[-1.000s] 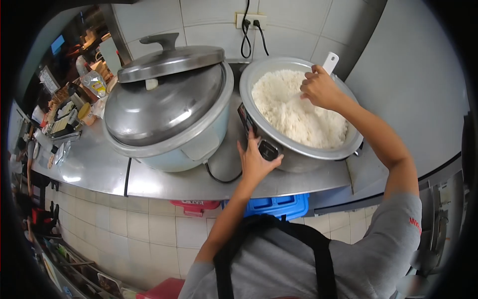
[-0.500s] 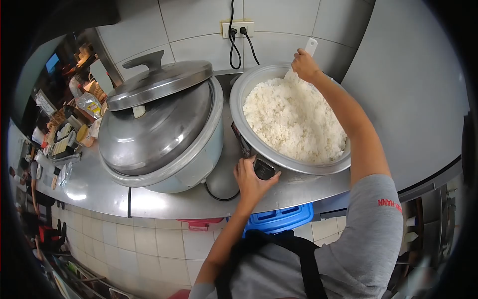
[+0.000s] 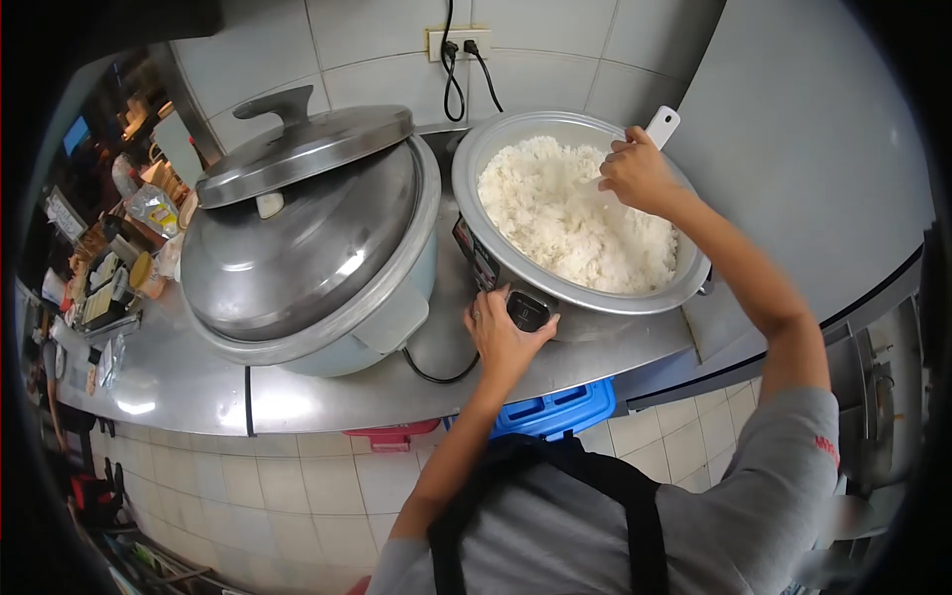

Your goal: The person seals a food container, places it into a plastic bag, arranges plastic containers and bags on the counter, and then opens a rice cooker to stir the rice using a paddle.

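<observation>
My right hand (image 3: pixel 640 177) is closed around a white rice paddle (image 3: pixel 663 124), its handle end sticking up past the fist. The paddle's lower part is blurred and partly hidden against the cooked white rice (image 3: pixel 555 233). That rice fills the open rice cooker (image 3: pixel 600 299), and some grains look loosened near the hand. At the cooker's front, my left hand (image 3: pixel 502 342) grips around the black front panel (image 3: pixel 528 311), thumb on one side and fingers on the other.
To the left stands a second large cooker (image 3: pixel 297 258) with one lid on it and another lid (image 3: pixel 307 149) resting tilted on top. Cords run to a wall outlet (image 3: pixel 459 46). A grey panel (image 3: pixel 813 178) rises at right. Below the counter's front edge are blue (image 3: pixel 555 409) and red bins.
My right hand has moved toward me and slightly right with the rice paddle, which now leans more to the right. My left hand stays on the cooker's front. The view has shifted slightly.
</observation>
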Demonstrator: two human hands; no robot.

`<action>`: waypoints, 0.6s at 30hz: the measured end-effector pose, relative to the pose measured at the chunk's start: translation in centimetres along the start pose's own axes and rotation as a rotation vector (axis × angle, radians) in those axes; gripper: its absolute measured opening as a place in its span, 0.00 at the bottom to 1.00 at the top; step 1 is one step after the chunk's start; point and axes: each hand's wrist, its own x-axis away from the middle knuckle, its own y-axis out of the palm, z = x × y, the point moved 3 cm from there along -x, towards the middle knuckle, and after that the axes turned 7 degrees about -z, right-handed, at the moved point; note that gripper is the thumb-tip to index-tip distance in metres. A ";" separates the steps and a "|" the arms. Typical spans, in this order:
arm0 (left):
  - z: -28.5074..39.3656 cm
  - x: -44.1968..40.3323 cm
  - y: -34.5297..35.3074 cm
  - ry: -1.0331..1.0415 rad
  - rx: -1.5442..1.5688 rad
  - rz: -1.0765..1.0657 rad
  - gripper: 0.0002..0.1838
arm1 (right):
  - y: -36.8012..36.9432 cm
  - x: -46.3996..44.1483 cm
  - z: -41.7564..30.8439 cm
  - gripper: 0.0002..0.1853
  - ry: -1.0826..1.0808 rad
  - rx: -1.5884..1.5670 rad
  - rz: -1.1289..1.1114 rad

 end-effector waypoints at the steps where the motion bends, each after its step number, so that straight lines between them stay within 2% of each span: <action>1: 0.1 -0.2 0.1 0.010 0.011 0.003 0.39 | -1.0 0.5 0.5 0.10 -0.047 -0.029 0.091; 2: 0.1 -0.3 0.2 0.015 0.017 -0.005 0.39 | -2.0 1.0 1.1 0.09 -0.091 -0.058 0.185; 4: 0.0 -0.2 0.3 0.008 0.019 -0.007 0.40 | -2.2 -0.5 3.1 0.07 -0.015 -0.025 0.146; 6: -0.1 -0.3 0.5 0.021 0.014 -0.019 0.41 | -0.7 -3.2 5.4 0.05 0.053 0.147 0.234; 8: -0.3 -0.3 0.6 -0.004 0.016 -0.004 0.40 | 3.3 -6.2 7.1 0.04 0.078 0.230 0.198; 10: -0.5 -0.7 0.8 -0.006 -0.001 -0.033 0.40 | 6.8 -7.9 7.7 0.05 0.108 0.560 -0.013; 12: -0.2 -0.2 0.6 0.033 -0.006 0.015 0.41 | 8.8 -8.0 7.2 0.07 0.107 0.534 -0.052; 18: 0.1 -0.1 0.2 -0.006 0.017 0.012 0.40 | 5.1 -4.2 5.9 0.08 0.130 0.434 -0.122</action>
